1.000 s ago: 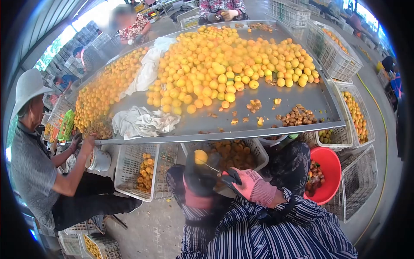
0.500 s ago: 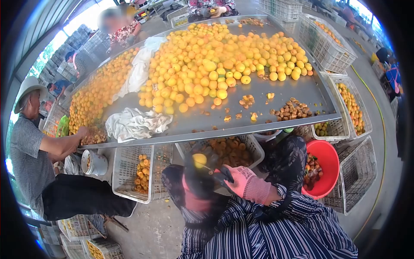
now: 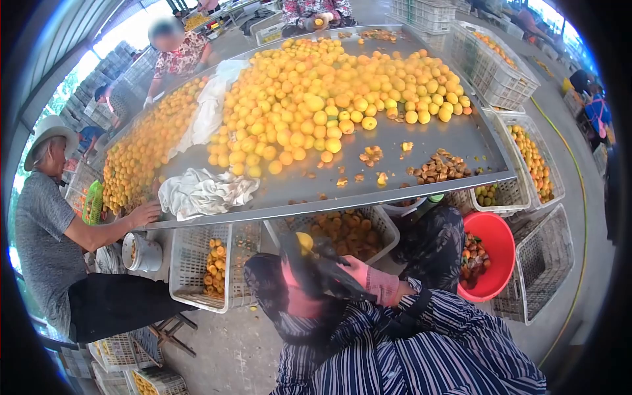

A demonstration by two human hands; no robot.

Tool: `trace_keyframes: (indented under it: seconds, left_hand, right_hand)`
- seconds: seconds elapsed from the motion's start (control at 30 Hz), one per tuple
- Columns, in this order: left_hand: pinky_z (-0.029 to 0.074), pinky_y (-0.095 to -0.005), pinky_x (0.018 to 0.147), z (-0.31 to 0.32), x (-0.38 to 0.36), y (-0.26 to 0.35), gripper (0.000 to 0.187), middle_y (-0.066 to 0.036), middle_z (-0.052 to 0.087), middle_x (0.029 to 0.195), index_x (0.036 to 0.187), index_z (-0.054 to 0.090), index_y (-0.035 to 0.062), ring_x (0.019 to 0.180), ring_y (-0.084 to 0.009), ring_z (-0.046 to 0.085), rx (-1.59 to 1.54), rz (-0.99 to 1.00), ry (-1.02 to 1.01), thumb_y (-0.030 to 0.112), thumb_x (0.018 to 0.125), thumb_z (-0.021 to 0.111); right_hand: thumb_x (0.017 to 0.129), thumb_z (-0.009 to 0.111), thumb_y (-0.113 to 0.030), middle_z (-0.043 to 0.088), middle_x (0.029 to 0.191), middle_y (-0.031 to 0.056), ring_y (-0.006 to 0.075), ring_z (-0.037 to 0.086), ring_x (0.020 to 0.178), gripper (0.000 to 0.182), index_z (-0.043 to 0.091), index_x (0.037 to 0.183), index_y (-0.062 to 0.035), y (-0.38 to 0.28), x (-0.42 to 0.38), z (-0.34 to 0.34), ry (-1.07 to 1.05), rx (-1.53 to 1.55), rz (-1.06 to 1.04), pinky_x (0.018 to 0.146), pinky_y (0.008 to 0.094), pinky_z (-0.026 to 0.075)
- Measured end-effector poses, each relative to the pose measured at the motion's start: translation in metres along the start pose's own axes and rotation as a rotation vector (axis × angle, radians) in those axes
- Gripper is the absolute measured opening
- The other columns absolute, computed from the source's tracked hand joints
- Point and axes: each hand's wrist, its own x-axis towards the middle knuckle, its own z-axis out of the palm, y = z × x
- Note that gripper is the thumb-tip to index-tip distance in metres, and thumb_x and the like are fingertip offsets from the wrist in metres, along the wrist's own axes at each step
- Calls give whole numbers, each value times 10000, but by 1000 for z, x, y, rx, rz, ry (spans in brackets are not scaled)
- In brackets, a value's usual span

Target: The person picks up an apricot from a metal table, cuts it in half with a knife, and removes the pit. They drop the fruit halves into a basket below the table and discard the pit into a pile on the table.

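My left hand, in a pink glove with black coating, is closed around a yellow apricot above my lap; motion blurs it. Close against it on the right is my right hand, in a matching glove, its fingers bent. What those fingers hold is hidden by blur and the dark coating. Just beyond both hands, a pale crate under the table edge contains orange-brown apricot halves. Whole apricots lie heaped on the metal table, with brown apricot stones near its right corner.
A crumpled white cloth lies at the table's near left. Right of my knee stands a red bucket, beside an empty-looking crate. Another crate stands on the left, near a white bucket and a seated co-worker.
My right hand has come closer to my left, now overlapping it, while the apricot stays in the left. The co-worker on the left has stretched an arm along the table edge. The view has shifted slightly.
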Motion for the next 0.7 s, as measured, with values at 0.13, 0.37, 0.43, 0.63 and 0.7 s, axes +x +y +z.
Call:
trace_keyframes:
  seconds: [0.13, 0.37, 0.43, 0.63, 0.7]
  left_hand:
    - [480, -288, 574, -15, 10, -19, 479, -106, 580, 756, 995, 514, 34, 638, -183, 566, 251, 219, -26, 486, 913, 379]
    - [477, -313, 651, -25, 26, 3, 442, -73, 583, 805, 952, 538, 58, 746, -189, 569, -377, -153, -146, 484, 888, 434]
    - [496, -343, 755, -32, 28, 2, 383, -72, 578, 851, 969, 541, 67, 795, -223, 583, -518, -250, -335, 432, 886, 460]
    - [507, -332, 781, -46, 28, 9, 372, -109, 603, 964, 1092, 527, 28, 883, -221, 601, 929, 290, -259, 331, 906, 415]
    - [513, -327, 776, -53, 34, -8, 367, -120, 603, 992, 1111, 520, 17, 896, -216, 603, 605, 217, -201, 301, 909, 406]
  right_hand:
    - [927, 470, -268, 623, 925, 67, 159, 610, 753, 325, 533, 1145, -34, 8, 7, -11, -120, 566, 51, 623, 276, 496]
    - [953, 382, -242, 578, 1006, 182, 239, 602, 695, 358, 448, 1237, -36, -13, -24, -34, -105, 447, 74, 557, 307, 499]
    - [935, 453, -199, 602, 968, 118, 176, 598, 704, 355, 454, 1248, -30, -22, -29, -35, -125, 274, -94, 597, 293, 499]
    - [891, 525, -132, 582, 1087, 52, 93, 543, 947, 383, 452, 1244, -3, -25, -13, -35, -41, 130, -244, 844, 241, 439]
    - [865, 556, -109, 545, 1167, 54, 101, 528, 1026, 408, 446, 1241, 3, -30, -8, -34, -20, 113, -461, 889, 242, 426]
